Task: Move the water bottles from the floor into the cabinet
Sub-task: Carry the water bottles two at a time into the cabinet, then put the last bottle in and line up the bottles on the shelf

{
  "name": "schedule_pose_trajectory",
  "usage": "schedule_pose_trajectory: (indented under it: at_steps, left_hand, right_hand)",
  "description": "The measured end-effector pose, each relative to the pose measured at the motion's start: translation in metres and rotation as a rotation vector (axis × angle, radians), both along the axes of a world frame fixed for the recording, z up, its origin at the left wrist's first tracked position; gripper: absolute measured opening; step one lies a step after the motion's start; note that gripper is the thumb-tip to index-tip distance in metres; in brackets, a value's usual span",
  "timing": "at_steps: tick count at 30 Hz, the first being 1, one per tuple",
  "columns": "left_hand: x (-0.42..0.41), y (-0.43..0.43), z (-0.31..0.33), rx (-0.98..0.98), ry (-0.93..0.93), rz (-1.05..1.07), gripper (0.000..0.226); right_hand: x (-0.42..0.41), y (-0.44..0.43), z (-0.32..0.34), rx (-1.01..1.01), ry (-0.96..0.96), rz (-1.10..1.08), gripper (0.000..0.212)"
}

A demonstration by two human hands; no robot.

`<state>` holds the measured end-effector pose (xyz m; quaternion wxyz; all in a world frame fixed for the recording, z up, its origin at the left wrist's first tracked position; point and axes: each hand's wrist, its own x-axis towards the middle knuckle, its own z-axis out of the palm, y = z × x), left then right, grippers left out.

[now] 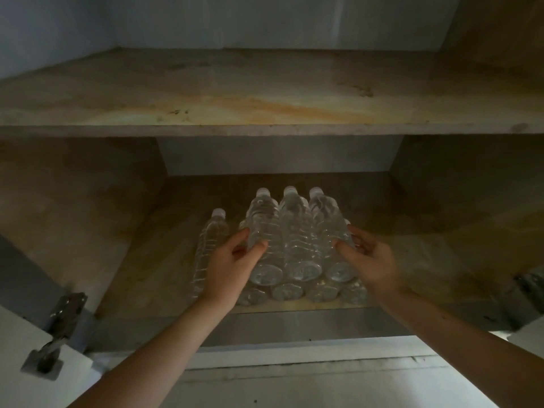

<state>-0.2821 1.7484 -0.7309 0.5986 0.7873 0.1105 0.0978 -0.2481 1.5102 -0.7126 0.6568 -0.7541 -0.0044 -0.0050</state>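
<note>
Clear plastic water bottles lie stacked on their sides on the cabinet's lower shelf (412,260), caps pointing to the back. Three bottles form the top row: a left one (263,228), a middle one (297,240) and a right one (326,228). Several more bottles (287,291) lie beneath them, and a single bottle (207,245) rests to the left of the stack. My left hand (232,263) curls around the top-left bottle, thumb and fingers on its sides. My right hand (368,257) grips the top-right bottle from the right.
A stained wooden upper shelf (265,92) juts out above the stack. Cabinet side walls close in left and right. A metal hinge (59,328) with an open white door sits at lower left, another hinge (530,284) at right. The lower shelf shows bare wood on both sides of the stack.
</note>
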Motion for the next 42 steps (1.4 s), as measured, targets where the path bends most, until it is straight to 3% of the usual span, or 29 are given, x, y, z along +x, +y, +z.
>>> schedule_pose_trajectory:
  at_steps: [5, 13, 16, 19, 26, 35, 38, 42]
  left_hand:
    - [-0.002, -0.005, -0.003, -0.004, -0.038, -0.014, 0.036]
    - [-0.066, -0.02, -0.013, 0.128, -0.075, 0.011, 0.036]
    - [-0.109, -0.022, -0.009, 0.362, -0.004, -0.09, 0.042]
    - [-0.15, -0.027, 0.027, 0.644, 0.055, -0.276, 0.049]
    - [-0.2, -0.057, 0.223, 1.012, 0.044, -0.574, 0.051]
    - [-0.258, -0.125, 0.577, 0.867, 0.035, -0.747, 0.05]
    - [-0.281, -0.141, 0.659, 0.863, -0.02, -0.827, 0.053]
    - [-0.311, -0.159, 0.72, 0.804, -0.1, -0.916, 0.055]
  right_hand:
    - [-0.003, 0.0, -0.003, -0.055, -0.036, -0.011, 0.017]
    - [-0.06, 0.006, -0.007, -0.138, -0.085, -0.186, 0.024]
    - [-0.099, -0.003, -0.004, -0.228, -0.039, -0.184, 0.028]
    - [-0.135, -0.015, 0.029, -0.457, 0.033, -0.098, 0.038]
    - [-0.206, -0.052, 0.207, -0.969, 0.031, 0.116, 0.056]
    - [-0.322, -0.098, 0.561, -0.992, 0.14, -0.033, 0.051]
    - [-0.361, -0.107, 0.641, -0.976, 0.144, -0.14, 0.049]
    - [-0.408, -0.119, 0.71, -1.007, 0.126, -0.297, 0.05]
